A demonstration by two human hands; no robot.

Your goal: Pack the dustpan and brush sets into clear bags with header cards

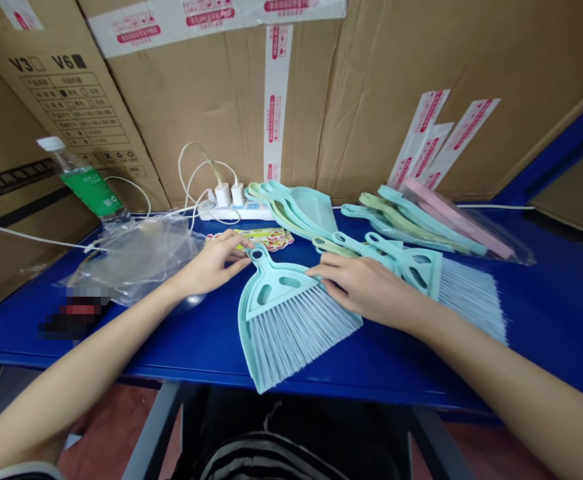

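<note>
Both hands on the mint hand brush (282,308), which lies nested in a matching dustpan (244,321) on the blue desk (121,357), bristles toward me and to the right. Left hand (211,265): fingers extended, tips against the brush's neck just below the ring handle; not clenched. Right hand (362,288): fingers (321,272) draped over the brush's right shoulder; also no closed grip.

Just past the right hand, a second mint brush (464,299) lies flat. Beyond it, green and mint handled sets (411,225) and a pink handled piece (456,219) sit in clear plastic. Center: stacked dustpans (304,212). Left: a crumpled plastic bag (136,261), a printed sticker sheet (262,238), a water bottle (89,183). Rear: a power strip (234,211) with two chargers (230,194), against cardboard cartons (211,100).
</note>
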